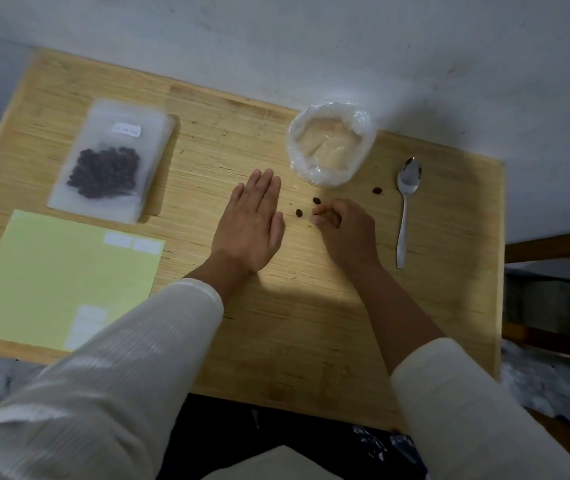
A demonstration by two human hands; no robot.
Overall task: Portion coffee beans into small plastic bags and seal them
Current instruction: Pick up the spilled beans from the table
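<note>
Bare table (276,341) lies open at lower centre; the spoon (406,202) sits near the right edge. Your left hand (250,223) rests flat, fingers straight and together. Your right hand (344,226) is curled, fingertips pinching a loose coffee bean (316,213). The filled bag (107,161) lies upper left.

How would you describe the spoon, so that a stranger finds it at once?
Look at the wooden table, right side. Beyond the right hand lies a metal spoon, bowl toward the wall. It is the only shiny metal thing, beside the open clear bag.
</note>
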